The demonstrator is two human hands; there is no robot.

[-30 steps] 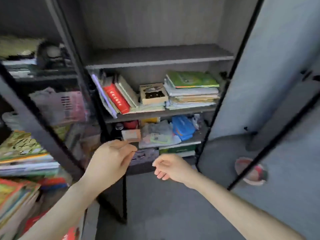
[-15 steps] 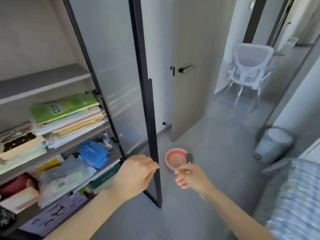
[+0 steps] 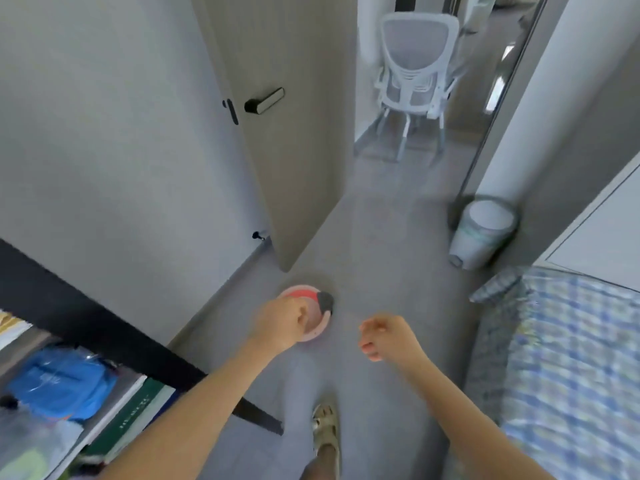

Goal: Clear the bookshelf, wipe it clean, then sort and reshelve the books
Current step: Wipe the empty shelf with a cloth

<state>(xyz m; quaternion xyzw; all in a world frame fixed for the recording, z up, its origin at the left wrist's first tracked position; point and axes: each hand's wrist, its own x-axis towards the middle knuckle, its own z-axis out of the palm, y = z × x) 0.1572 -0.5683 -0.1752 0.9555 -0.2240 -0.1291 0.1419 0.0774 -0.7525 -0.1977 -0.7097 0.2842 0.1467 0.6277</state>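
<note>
Hands above a round pink plastic basin (image 3: 313, 318) on the grey floor (image 3: 381, 258). A dark grey cloth (image 3: 325, 301) is draped over the basin's far rim, probably parked there so that it drips inside and can be picked up easily.

The left hand (image 3: 280, 323) overlaps the near-left edge of the basin. Its fingers are curled into a fist and nothing shows inside them. The right hand (image 3: 388, 336) hangs just right of the basin and apart from it, with fingers loosely bent and holding nothing.

Left of the basin and nearer the viewer stands the black-framed bookshelf (image 3: 104, 334), the object of the task. Its lower shelves carry a blue plastic packet (image 3: 59, 386), a dark green book (image 3: 135, 410) and paler papers, so clearing is judged hardly begun. The step in hand is judged to be fetching the cloth. The basin probably sits this close to the bookshelf so the cloth can be rinsed without walking away.

Beyond the basin, a beige door with a black lever handle (image 3: 265, 100) stands ajar, and farther off is a white mesh office chair (image 3: 415, 64). Beyond and to the right is a white lidded bin (image 3: 485, 230). To the right is a bed with a blue-and-white checked cover (image 3: 571, 358). Nearer than the basin is a foot in a pale sandal (image 3: 325, 431).
</note>
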